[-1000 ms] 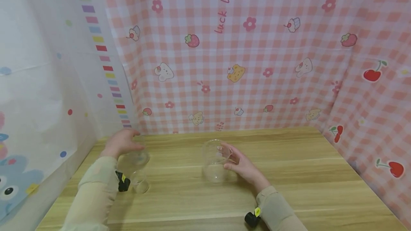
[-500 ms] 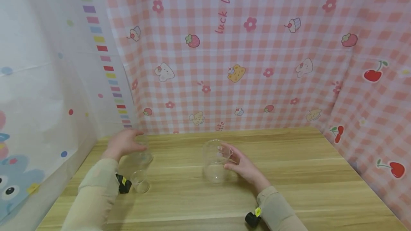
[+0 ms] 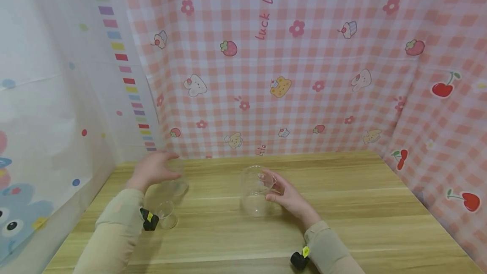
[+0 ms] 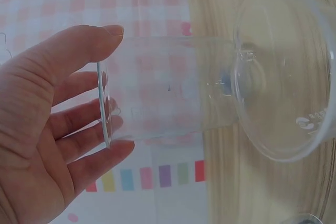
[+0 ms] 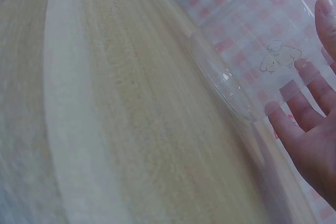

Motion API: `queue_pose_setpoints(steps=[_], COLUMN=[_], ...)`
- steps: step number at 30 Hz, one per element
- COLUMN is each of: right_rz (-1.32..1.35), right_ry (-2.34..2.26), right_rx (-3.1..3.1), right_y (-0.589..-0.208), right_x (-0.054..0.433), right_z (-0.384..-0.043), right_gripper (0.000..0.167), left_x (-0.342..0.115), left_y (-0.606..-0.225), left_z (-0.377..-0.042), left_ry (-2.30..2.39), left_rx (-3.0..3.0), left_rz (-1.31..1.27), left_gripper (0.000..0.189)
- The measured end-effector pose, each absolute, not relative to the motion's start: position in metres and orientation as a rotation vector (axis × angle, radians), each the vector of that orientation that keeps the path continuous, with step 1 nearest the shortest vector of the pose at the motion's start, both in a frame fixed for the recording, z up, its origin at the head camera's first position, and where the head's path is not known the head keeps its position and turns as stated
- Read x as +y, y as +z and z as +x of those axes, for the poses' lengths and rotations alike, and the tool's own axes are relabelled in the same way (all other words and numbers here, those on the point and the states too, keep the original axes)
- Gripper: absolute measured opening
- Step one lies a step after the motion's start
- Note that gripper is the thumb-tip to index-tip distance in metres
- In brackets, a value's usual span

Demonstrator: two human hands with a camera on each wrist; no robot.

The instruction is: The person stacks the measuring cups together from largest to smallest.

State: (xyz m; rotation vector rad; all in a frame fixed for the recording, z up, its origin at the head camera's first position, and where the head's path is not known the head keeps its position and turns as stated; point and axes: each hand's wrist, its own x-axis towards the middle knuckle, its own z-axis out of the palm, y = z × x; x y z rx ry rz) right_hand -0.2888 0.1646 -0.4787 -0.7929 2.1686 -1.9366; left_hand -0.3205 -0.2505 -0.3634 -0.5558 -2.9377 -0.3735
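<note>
At the table's left back, my left hand [image 3: 156, 170] grips a straight-sided clear glass beaker [image 3: 179, 187] by its rim. In the left wrist view the thumb and fingers go round that rim. A small clear plastic cup [image 3: 167, 217] stands nearer me, below the left hand; its wide mouth and white print [image 4: 312, 121] show in the left wrist view. Near the middle of the table my right hand [image 3: 287, 200] holds a larger clear beaker [image 3: 254, 204] with a pouring lip, from its right side. In the right wrist view its fingertips [image 5: 289, 90] lie against the beaker's wall.
The wood-grain table [image 3: 228, 244] ends at a pink checked cloth [image 3: 243, 75] behind and a white cloth [image 3: 64, 109] on the left. Dark wrist cameras [image 3: 299, 260] stick out below both cuffs. A clear rounded edge [image 4: 303, 219] shows low in the left wrist view.
My left hand has moved a little to the right with the smaller beaker. The plastic cup, the right hand and the larger beaker have stayed in place.
</note>
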Motion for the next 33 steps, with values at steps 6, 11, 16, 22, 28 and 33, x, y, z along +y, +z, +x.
queue_pose_setpoints(steps=[6, 11, 16, 22, 28, 33], right_rz=[-0.801, -0.810, -0.832, -0.827, -0.827, -0.825], right_ry=[-1.937, -1.940, -1.942, -1.948, -1.944, -1.941], right_rx=[2.169, 2.166, 2.159, 2.151, 2.151, 2.155], right_y=[-0.479, -0.478, -0.479, -0.478, -0.478, -0.478], right_x=[0.165, 0.165, 0.165, 0.165, 0.165, 0.165], right_z=[-0.289, -0.288, -0.288, -0.288, -0.288, -0.288], right_gripper=[0.071, 0.072, 0.073, 0.073, 0.072, 0.071], left_x=[-0.245, -0.239, -0.232, -0.224, -0.214, -0.207], left_y=[-0.360, -0.357, -0.356, -0.355, -0.354, -0.353], left_z=[-0.318, -0.317, -0.314, -0.313, -0.309, -0.307], left_ry=[-0.338, -0.333, -0.339, -0.333, -0.382, -0.400], left_rx=[-2.944, -2.944, -2.921, -2.891, -2.881, -2.880], left_rz=[-0.559, -0.574, -0.600, -0.632, -0.644, -0.644], left_gripper=[0.063, 0.064, 0.063, 0.062, 0.063, 0.063])
